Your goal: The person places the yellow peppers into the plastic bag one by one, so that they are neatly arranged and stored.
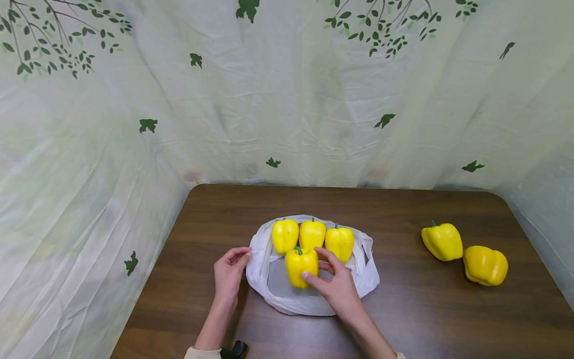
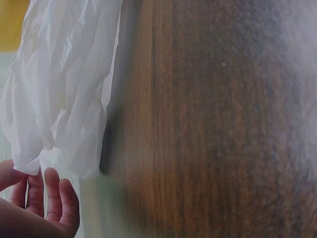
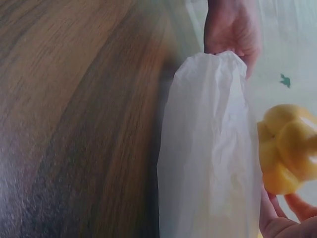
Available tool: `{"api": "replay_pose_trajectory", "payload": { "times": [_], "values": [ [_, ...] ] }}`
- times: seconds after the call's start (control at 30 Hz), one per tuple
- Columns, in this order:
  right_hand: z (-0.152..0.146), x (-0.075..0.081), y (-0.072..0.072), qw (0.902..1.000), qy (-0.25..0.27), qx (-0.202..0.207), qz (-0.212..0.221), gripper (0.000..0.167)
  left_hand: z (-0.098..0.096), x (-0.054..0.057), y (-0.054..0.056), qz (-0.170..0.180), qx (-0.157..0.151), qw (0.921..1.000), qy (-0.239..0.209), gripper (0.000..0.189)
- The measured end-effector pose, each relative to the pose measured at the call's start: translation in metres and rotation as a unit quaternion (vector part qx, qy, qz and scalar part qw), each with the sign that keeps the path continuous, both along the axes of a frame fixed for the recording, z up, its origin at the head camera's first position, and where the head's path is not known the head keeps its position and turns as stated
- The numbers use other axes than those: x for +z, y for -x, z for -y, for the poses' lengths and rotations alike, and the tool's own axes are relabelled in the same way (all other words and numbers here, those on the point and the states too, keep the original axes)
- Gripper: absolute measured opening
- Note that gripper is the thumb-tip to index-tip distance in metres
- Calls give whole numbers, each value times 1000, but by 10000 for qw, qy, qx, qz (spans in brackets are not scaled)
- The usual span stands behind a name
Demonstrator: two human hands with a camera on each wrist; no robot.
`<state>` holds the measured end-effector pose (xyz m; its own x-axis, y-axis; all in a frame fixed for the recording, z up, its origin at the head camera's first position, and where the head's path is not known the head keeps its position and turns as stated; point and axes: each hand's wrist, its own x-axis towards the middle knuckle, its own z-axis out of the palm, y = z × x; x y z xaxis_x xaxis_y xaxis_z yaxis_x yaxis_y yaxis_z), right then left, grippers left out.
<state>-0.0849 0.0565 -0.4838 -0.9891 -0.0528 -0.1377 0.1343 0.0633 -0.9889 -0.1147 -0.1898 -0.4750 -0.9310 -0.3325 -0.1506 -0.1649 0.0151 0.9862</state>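
Observation:
A white plastic bag (image 1: 314, 307) stands with its mouth spread wide on the table. Several yellow bell peppers lie inside along its far side, among them a left one (image 1: 284, 236) and a right one (image 1: 339, 244). My right hand (image 1: 337, 286) grips another yellow bell pepper (image 1: 301, 269) over the near half of the opening; the right wrist view shows that pepper (image 3: 290, 148) beside the bag's wall. At the bag's left rim my left hand (image 1: 230, 274) pinches the plastic between thumb and finger, also seen in the left wrist view at the bag's edge (image 2: 29, 163).
Two more yellow bell peppers, one (image 1: 442, 242) behind the other (image 1: 486, 266), lie on the right of the brown wooden table (image 1: 403, 209). A pale curtain (image 1: 291, 99) with leaf prints hangs behind the table and along its sides.

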Motion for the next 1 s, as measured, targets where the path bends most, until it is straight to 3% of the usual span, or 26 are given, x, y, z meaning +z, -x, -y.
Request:
{"api": "replay_pose_trajectory", "payload": {
  "times": [0.47, 0.73, 1.0],
  "values": [
    [10, -6, 0, 9995, -138, 268, 55, 64, 1, 0, -1, 46, 21, 10000, 69, 19],
    [16, -7, 1, 9986, -375, 358, -90, 65, 9, -27, 6, 133, 123, 9998, -20, 19],
    [20, -7, 3, 9972, -586, 426, -160, 67, 9, -31, 9, 207, 118, 9997, -16, 19]
  ]
}}
